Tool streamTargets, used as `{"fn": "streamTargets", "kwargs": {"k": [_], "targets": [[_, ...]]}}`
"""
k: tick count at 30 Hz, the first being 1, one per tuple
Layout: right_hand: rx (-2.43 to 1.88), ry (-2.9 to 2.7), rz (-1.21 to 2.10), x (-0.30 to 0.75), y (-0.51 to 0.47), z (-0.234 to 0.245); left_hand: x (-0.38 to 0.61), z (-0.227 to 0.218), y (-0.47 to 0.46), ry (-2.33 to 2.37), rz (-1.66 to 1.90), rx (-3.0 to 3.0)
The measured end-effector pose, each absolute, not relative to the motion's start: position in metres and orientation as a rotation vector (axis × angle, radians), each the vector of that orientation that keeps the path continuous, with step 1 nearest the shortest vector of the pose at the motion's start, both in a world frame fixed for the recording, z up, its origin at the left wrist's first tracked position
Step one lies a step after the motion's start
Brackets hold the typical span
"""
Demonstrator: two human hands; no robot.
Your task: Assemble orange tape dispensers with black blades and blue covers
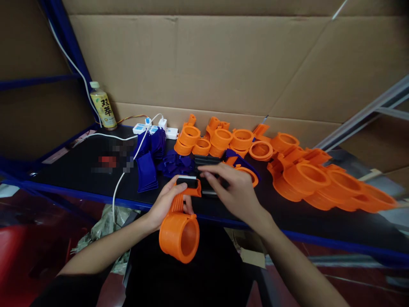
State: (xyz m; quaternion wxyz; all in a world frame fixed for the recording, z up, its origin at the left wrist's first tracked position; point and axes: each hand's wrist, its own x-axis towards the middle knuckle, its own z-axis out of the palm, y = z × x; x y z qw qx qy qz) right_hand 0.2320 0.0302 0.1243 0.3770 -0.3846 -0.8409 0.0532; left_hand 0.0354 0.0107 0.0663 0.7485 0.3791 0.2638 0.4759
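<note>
My left hand [169,200] is closed around the handle of an orange plastic part [163,233], whose wide ring hangs below the fingers. At the top of that part sits a black block [187,183] with a row of white bristles or teeth, and my left thumb presses on it. Just right of the block is my right hand [234,187], thumb and forefinger brought close together; whatever they pinch is too small or hidden to make out. Behind the fingers lie black strips [207,160], partly covered by the hand.
Orange ring parts [306,179] are piled along the right and back of the black tabletop [86,164]. Dark blue plates [146,172] and small blue pieces [175,164] lie left of centre. A power strip [171,133], white cable [115,192] and drink bottle [104,106] stand farther left.
</note>
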Motion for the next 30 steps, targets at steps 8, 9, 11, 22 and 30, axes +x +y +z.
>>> {"fn": "streamTargets", "kwargs": {"k": [8, 9, 11, 22, 30], "targets": [[-1.036, -2.687, -0.079, 0.204, 0.095, 0.129, 0.032, 0.064, 0.015, 0.597, 1.007, 0.75], [-1.034, -2.694, -0.1, 0.201, 0.096, 0.128, 0.032, 0.064, 0.015, 0.598, 0.999, 0.741], [-1.029, -2.694, -0.113, 0.197, 0.096, 0.125, 0.032, 0.065, 0.016, 0.604, 0.99, 0.74], [-1.078, -1.909, 0.174, 0.22, 0.058, 0.126, 0.036, 0.066, 0.014, 0.656, 1.091, 0.676], [-1.037, -1.841, 0.551, 0.221, 0.014, 0.113, 0.039, 0.066, 0.013, 0.636, 1.142, 0.67]]}}
